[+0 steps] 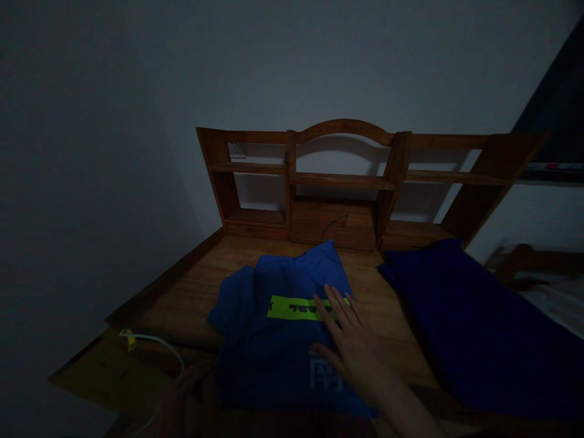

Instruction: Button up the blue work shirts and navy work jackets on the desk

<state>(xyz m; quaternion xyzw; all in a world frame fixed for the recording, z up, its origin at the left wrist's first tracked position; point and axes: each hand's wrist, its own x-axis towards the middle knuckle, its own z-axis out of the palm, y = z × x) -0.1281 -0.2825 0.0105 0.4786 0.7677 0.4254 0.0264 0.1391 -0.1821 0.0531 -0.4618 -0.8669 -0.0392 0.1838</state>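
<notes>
A blue T-shirt (283, 353) with a bright yellow-green printed strip and a pale printed character lies on the wooden desk (182, 292), its near part hanging by the front edge. My right hand (349, 340) rests flat on the shirt's right side, fingers spread, the fingertips over the end of the strip. Low on the left, my left hand (182, 392) is a dim shape near the shirt's lower left edge and a white cable (159, 340). Its fingers are too dark to make out, and I cannot tell whether it touches the shirt.
A wooden shelf unit (337, 179) stands at the back of the desk against the wall. Dark blue folded cloth (474, 322) covers the right side. A yellowish board (100, 371) sits at the lower left under the cable. A wall socket (236, 150) shows behind the left shelf.
</notes>
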